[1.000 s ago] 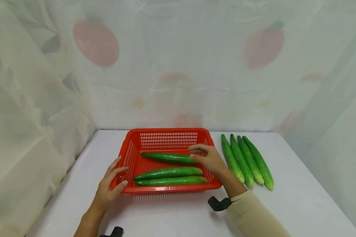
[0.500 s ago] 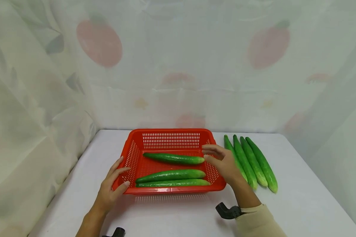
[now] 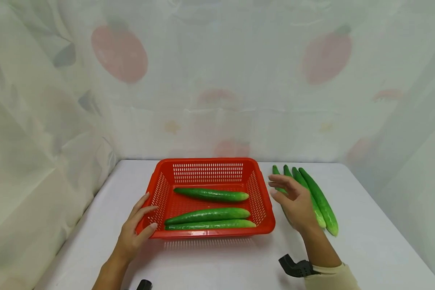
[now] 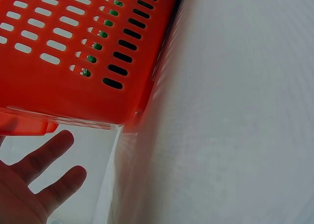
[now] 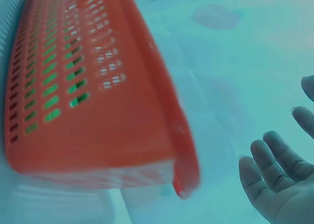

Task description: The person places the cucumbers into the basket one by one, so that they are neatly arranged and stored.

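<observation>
Loose cucumbers [image 3: 320, 200] right of frame centre, four; basket cucumbers [image 3: 208, 216], three, inside red basket [image 3: 210, 233] at centre. Probably firm, light, slick-skinned, snappable: take mid-length, gentle squeeze. Right hand [image 3: 293, 201] overlaps the leftmost loose ones, fingers parted, nothing held. Left hand [image 3: 131, 228] spread at basket's left rim.

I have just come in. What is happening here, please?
A person has the left hand at the left end of a red basket. Three cucumbers lie inside it. The right hand appears to hold nothing and is right of the basket, partly hiding some of the four other cucumbers on the white table.
</observation>
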A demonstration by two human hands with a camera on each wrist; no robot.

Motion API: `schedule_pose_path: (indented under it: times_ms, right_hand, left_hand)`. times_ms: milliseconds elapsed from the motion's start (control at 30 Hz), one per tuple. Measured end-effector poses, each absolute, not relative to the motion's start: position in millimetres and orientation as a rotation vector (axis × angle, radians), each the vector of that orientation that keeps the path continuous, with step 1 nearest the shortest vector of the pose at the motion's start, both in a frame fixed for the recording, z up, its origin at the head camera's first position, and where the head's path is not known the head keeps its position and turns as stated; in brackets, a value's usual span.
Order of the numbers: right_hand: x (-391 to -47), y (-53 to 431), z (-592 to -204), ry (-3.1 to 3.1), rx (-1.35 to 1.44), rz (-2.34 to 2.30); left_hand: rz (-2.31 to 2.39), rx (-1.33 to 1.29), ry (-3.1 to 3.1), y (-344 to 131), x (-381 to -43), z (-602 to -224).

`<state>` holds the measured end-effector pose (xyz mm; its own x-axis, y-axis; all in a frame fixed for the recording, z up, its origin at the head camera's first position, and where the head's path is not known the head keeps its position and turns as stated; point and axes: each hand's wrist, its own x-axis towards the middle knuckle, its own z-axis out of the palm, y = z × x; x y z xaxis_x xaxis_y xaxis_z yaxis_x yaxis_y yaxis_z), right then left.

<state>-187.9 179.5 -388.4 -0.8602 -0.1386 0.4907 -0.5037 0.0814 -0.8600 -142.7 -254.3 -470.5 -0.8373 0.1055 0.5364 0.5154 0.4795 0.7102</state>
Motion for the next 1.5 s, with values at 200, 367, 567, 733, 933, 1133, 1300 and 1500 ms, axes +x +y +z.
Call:
schedule_pose_path:
  times_ms: [200, 367, 567, 733, 933, 1133, 1300, 1500]
  right_hand:
    - [-183, 198, -384, -1.969, 0.633, 1.861]
    - [-178, 211, -379, -1.955, 0.580, 1.808]
    - [-172, 224, -377, -1.955, 0.499, 1.777]
    - [-170, 234, -378, -1.916, 0.458, 1.800]
    - [-169, 244, -381, -1.871, 0.368, 1.825]
    - [-169, 256, -384, -1.847, 0.286, 1.812]
    - [-169, 264, -390, -1.875, 0.227, 1.770]
    - [-171, 274, -399, -1.951, 0.118, 1.670]
  left_hand:
    - [-1.315, -0.492, -2.321, -254, -142, -472]
    - [-1.313, -0.491, -2.325, -255, -142, -473]
    - [-1.319, -0.491, -2.316, -254, -142, -471]
    - [-1.303, -0.492, -2.319, -253, -142, -470]
    - [-1.315, -0.482, -2.327, -254, -142, -472]
    - [-1.307, -0.494, -2.313, -254, -143, -472]
    - [-1.289, -0.488, -2.319, -254, -143, -471]
    - [-1.297, -0.480, -2.330, -255, -143, -472]
